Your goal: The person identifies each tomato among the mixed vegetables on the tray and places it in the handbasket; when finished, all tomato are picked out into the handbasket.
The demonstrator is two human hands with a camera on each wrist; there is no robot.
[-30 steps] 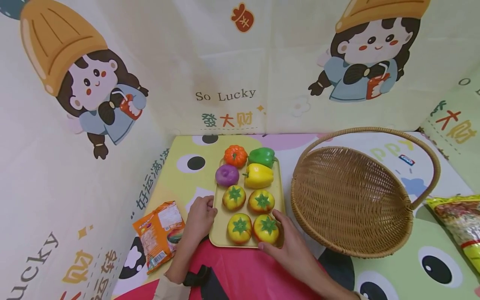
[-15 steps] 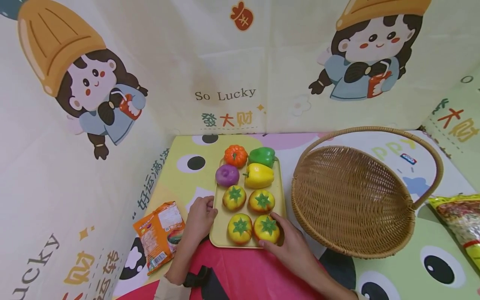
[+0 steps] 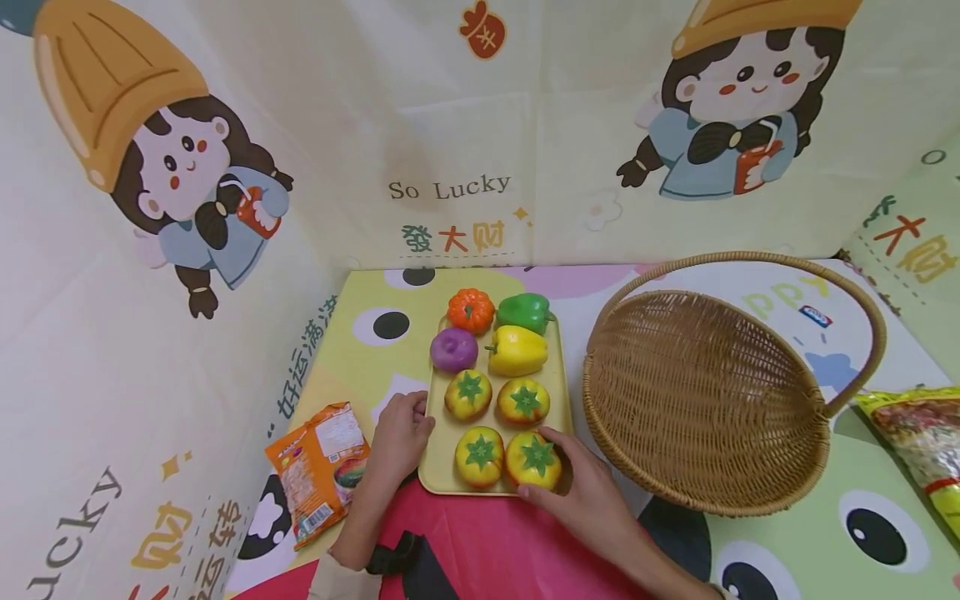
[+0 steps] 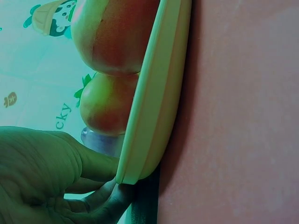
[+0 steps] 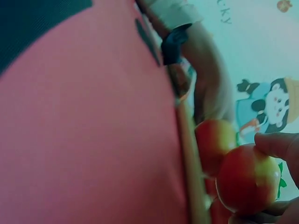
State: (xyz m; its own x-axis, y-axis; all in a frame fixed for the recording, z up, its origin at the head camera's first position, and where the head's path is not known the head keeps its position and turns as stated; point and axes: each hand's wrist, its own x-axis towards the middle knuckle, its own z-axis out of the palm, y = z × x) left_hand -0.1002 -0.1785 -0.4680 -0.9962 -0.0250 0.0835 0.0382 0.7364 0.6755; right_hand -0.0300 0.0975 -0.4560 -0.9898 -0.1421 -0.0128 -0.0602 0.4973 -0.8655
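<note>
My left hand (image 3: 402, 433) grips the left edge of a pale yellow tray (image 3: 442, 483); in the left wrist view its thumb and fingers pinch the rim (image 4: 149, 107). At the tray's front right corner my right hand (image 3: 592, 500) holds a yellow-red toy tomato (image 3: 533, 461) with a green star-shaped top, thumb and fingers around its side. In the right wrist view that tomato (image 5: 247, 179) lies between the fingertips. Beside it sits another tomato (image 3: 480, 457), and two more are behind. Farther back are a purple onion (image 3: 453, 350), a yellow bell pepper (image 3: 517, 351), a green bell pepper (image 3: 524, 312) and an orange pumpkin (image 3: 471, 311).
A brown wicker basket (image 3: 705, 400) with an arched handle stands right of the tray. An orange snack packet (image 3: 321, 471) lies on the left, near the left forearm. A yellow-edged bag (image 3: 915, 442) is at the far right. Printed cloth walls (image 3: 450, 125) enclose the table.
My right hand's fingers have closed in slightly around the front right tomato, which has shifted a tiny bit. The left hand keeps its place on the tray edge.
</note>
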